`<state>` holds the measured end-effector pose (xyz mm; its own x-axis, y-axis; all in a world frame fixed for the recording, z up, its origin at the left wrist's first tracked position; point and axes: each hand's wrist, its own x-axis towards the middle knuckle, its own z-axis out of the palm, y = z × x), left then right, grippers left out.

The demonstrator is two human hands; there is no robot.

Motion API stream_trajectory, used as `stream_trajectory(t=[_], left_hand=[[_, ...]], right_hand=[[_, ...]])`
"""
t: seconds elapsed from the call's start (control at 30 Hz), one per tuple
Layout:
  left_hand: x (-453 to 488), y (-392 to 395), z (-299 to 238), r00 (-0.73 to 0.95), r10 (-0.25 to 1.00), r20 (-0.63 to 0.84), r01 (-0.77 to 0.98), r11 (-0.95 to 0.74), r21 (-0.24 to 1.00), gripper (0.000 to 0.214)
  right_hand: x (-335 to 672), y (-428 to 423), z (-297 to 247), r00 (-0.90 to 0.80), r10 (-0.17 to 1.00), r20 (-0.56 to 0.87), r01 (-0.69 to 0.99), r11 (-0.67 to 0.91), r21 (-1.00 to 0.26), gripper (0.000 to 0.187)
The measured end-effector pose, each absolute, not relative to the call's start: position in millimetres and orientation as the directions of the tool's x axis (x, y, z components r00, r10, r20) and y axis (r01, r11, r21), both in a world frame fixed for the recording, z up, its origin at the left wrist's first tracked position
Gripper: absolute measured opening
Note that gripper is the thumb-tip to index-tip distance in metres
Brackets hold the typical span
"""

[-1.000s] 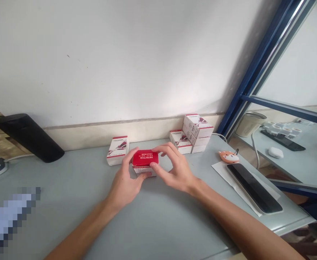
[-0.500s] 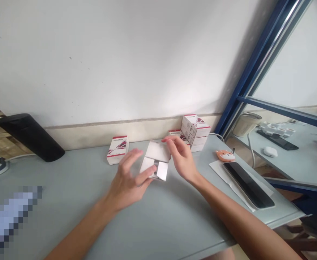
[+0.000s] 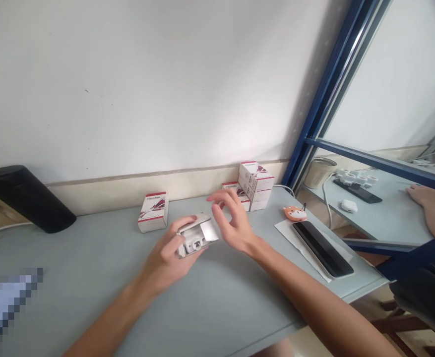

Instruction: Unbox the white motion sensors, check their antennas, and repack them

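My left hand [image 3: 165, 263] is wrapped round a small white carton [image 3: 210, 231], held tilted above the table with its end facing me. The carton's end is open and a pale flap sticks out at its right. Inside sits a white part [image 3: 197, 243] with a round ring on its face; its kind is unclear. Close to the carton's right side is my right hand [image 3: 235, 225], fingers curved and thumb apart, with nothing visible in it. A white and red printed carton [image 3: 153, 210] stands on the table beyond my left hand.
Several matching cartons [image 3: 256, 176] are stacked against the wall. On the right of the grey table [image 3: 202, 307] lie a phone [image 3: 322, 248] on white paper and an orange animal-faced case [image 3: 294, 213]. A black cylinder [image 3: 34, 198] leans at left. Past the blue frame, another person's hand [image 3: 425, 194] rests on a table.
The carton has been tipped so its open end and the white part inside now show. My left fingers have closed round it, and my right hand has come off its upper flap.
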<state>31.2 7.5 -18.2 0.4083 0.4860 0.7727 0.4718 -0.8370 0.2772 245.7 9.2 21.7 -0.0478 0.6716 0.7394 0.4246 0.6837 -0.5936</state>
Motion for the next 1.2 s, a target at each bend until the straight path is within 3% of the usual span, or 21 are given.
stream_trajectory(t=[0.1, 0.2, 0.27, 0.47, 0.6, 0.73, 0.9, 1.1, 1.2], left_hand=[[30.4, 8.1, -26.1, 0.349, 0.569, 0.745, 0.499, -0.785, 0.367, 0.024], [28.6, 10.1, -24.2, 0.358, 0.485, 0.798, 0.521, -0.813, 0.260, 0.019], [26.9, 12.6, -19.1, 0.359, 0.425, 0.831, 0.544, -0.819, 0.184, 0.018], [22.4, 19.1, -8.5, 0.345, 0.383, 0.857, 0.592, -0.797, 0.118, 0.026], [20.4, 22.4, -11.8, 0.419, 0.304, 0.856, 0.589, -0.808, -0.001, 0.035], [19.0, 24.8, -13.0, 0.452, 0.248, 0.857, 0.625, -0.773, -0.105, 0.048], [19.1, 23.2, -5.3, 0.480, 0.203, 0.854, 0.665, -0.719, -0.202, 0.045], [20.3, 21.9, -1.9, 0.497, 0.193, 0.846, 0.640, -0.740, -0.207, 0.047], [20.9, 21.6, -1.2, 0.502, 0.212, 0.838, 0.635, -0.748, -0.192, 0.047]], right_hand=[[246.9, -0.2, 27.5, -0.242, 0.502, 0.831, 0.501, 0.798, -0.336, 0.023], [245.0, -2.2, 26.0, -0.355, 0.400, 0.845, 0.538, 0.826, -0.165, 0.018], [244.6, 0.0, 22.5, -0.371, 0.402, 0.837, 0.564, 0.813, -0.141, 0.015], [251.1, 12.3, 13.7, -0.217, 0.511, 0.832, 0.633, 0.722, -0.279, 0.031], [252.2, 16.0, 10.0, -0.254, 0.572, 0.780, 0.657, 0.694, -0.295, 0.041], [248.0, 11.6, 11.2, -0.278, 0.610, 0.742, 0.662, 0.681, -0.312, 0.030], [242.7, 6.5, 12.5, -0.268, 0.680, 0.682, 0.681, 0.635, -0.366, 0.027], [242.1, 8.6, 9.7, -0.292, 0.708, 0.643, 0.672, 0.630, -0.390, 0.025], [243.0, 9.2, 12.3, -0.242, 0.753, 0.612, 0.603, 0.611, -0.513, 0.019]])
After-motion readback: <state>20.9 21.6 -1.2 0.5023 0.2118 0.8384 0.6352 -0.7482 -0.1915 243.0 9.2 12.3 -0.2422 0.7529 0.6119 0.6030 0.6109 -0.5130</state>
